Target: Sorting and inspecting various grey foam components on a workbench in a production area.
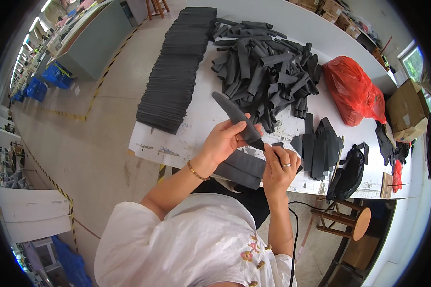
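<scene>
Between my hands, above the near edge of the table, is a curved dark grey fabric piece, tube-like, with its rounded tip up and to the left. My left hand is closed around its middle, thumb on top. At its lower end a narrow black stick-like piece joins it or enters it; which of these I cannot tell. My right hand grips that black piece, and a dark end shows past the fingers. Flat dark grey fabric strips lie just below, at the table's edge.
On the white table are a long row of stacked dark pieces, a heap of loose dark tubes and flat strips. A red plastic bag, a black bag and a cardboard box stand right; a wooden stool below.
</scene>
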Demonstrator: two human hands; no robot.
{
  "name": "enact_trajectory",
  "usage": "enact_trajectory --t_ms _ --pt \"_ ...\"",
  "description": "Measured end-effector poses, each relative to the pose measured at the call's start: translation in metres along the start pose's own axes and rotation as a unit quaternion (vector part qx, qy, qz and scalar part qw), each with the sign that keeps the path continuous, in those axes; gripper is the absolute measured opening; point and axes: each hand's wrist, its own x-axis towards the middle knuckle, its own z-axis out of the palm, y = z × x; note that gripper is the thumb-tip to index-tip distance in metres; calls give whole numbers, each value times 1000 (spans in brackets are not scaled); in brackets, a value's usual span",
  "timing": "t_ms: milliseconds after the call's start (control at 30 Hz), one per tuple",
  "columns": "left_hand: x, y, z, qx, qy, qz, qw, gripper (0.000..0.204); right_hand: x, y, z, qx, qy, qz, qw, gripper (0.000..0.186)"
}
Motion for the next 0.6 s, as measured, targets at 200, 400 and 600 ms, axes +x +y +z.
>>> enact_trajectory --t_ms 200,400,600 --pt "6 11 -5 12 -9 -60 998 37 3 7 -5 -32 -20 -61 997 32" --pt "-9 -6 21 138 85 72 984 50 2 -2 4 -55 -10 -36 998 35" --pt "-13 -27 21 124 69 206 968 65 -8 -21 27 55 -13 52 997 52"
